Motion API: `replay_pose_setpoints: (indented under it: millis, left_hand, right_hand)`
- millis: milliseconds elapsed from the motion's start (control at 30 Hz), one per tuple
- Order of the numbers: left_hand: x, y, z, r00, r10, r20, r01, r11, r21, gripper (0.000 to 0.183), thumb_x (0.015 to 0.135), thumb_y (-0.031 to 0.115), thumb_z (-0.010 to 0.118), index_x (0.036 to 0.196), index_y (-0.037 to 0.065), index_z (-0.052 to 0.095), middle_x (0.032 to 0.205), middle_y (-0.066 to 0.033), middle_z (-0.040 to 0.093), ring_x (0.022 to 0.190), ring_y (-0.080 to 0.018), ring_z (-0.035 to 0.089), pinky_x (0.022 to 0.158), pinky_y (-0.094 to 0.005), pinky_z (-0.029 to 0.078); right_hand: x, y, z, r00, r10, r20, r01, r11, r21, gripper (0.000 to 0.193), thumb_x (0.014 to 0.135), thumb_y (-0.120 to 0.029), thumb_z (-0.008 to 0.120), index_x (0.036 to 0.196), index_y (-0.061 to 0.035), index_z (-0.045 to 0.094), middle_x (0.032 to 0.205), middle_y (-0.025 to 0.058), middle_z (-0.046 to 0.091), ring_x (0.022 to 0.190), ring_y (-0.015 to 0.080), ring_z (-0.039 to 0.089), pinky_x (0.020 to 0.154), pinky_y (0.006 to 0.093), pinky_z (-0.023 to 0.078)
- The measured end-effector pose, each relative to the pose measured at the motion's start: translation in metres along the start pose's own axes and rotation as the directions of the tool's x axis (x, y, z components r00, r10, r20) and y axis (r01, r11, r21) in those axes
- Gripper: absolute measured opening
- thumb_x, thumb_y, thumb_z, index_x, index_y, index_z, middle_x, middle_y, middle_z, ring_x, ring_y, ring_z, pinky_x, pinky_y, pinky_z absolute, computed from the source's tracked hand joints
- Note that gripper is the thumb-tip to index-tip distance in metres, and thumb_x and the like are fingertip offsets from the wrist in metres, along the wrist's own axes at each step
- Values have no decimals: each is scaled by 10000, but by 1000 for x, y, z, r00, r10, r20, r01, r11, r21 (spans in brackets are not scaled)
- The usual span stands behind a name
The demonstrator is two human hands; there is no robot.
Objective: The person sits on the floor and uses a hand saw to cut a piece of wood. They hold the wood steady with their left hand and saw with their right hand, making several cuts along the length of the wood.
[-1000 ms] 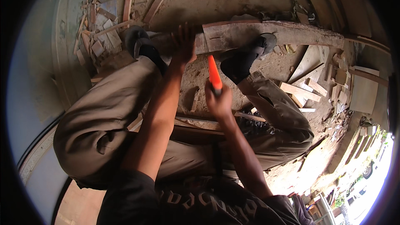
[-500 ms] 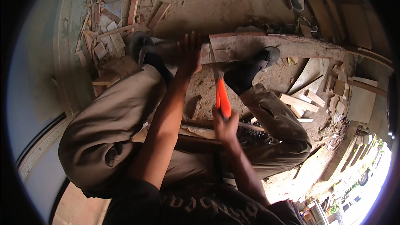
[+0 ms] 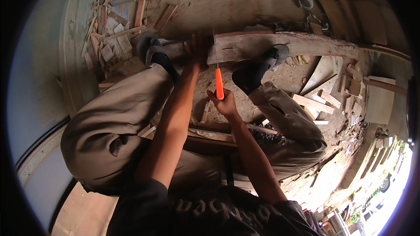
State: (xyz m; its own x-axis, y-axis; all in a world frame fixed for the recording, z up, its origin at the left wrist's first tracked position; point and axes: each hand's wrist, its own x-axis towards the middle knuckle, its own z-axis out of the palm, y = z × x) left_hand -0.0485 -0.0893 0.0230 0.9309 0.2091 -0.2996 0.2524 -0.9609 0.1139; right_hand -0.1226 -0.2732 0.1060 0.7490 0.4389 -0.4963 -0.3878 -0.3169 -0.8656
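Orange-handled metal saw (image 3: 218, 72), at twelve o'clock, is probably light, its thin blade (image 3: 215, 51) flexible, so the handle (image 3: 219, 84), which the right hand (image 3: 225, 104) grips, suits best, while the left hand (image 3: 197, 53), fingers spread, seems laid at half past eleven on the heavy-looking, stiff brown wooden beam (image 3: 253, 47).

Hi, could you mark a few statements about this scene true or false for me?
1. The right hand grips a handsaw. True.
2. The saw's handle is blue. False: it is orange.
3. The left hand is at the wooden beam, left of the saw blade. True.
4. The blade lies well away from the beam. False: it crosses it.
5. Both hands wear gloves. False: both are bare.
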Motion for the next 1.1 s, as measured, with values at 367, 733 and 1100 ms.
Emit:
replay_pose_setpoints:
  millis: [367, 733, 1100]
  left_hand:
    - [-10, 1, -19, 999, 19, -51, -20, 999, -25, 1309, 571, 429, 848, 1502, 93, -8, 1566, -168, -43, 1438, -398, -27, 1081, -673, 89]
    - [-14, 0, 3, 971, 9, -238, 4, 999, 53, 1278, 557, 365, 850, 1505, 101, 35, 1565, -167, 17, 1440, -374, 52, 1097, -644, 104]
    - [-10, -1, -16, 998, 8, 55, -9, 1000, 18, 1276, 584, 476, 826, 1512, 99, 36, 1566, -189, -24, 1441, -398, -14, 1100, -649, 46]
  right_hand:
    - [-145, -68, -12, 979, -28, -201, -25, 966, -256, 269, 829, -205, 648, 732, 34, 574, 587, 195, 526, 505, 285, 516, 545, 382, 442]
    - [-49, -75, -18, 940, 60, -337, -149, 958, -246, 284, 789, -155, 604, 607, 43, 512, 479, 92, 445, 495, 100, 464, 482, 369, 406]
    - [-18, -54, -4, 956, -157, -247, 57, 928, -368, 264, 763, -197, 631, 695, 54, 587, 577, 236, 535, 543, 334, 617, 539, 411, 460]
